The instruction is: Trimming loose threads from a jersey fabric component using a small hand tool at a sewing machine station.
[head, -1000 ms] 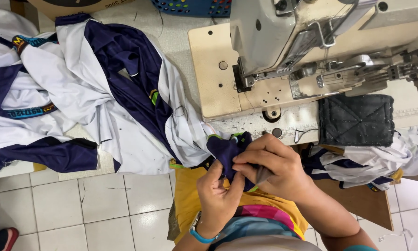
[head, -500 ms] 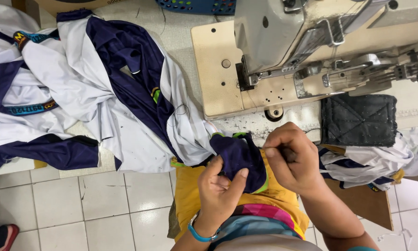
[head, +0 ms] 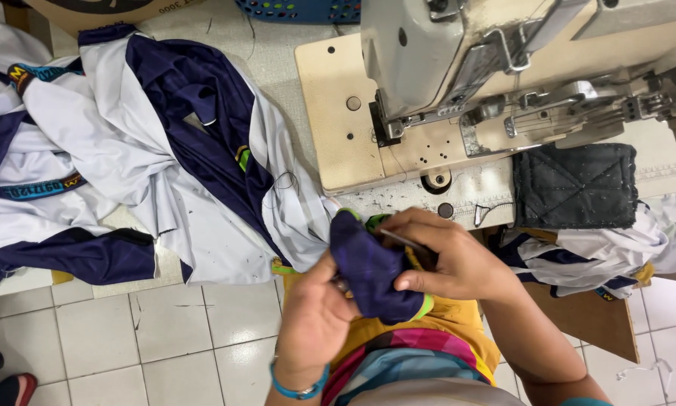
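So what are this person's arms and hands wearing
Both hands are bare, with no gloves or rings visible. The left hand has a thin blue band round its wrist. The right hand shows a bare forearm, with only a teal sleeve edge at the bottom of the picture.

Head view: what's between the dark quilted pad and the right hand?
A heap of white and navy cloth lies between the dark quilted pad and the right hand, spilling over the table edge. The head view shows it.

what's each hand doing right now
Left hand: closed on the navy cloth piece.
Right hand: pinching the same cloth, a thin dark tool between its fingers.
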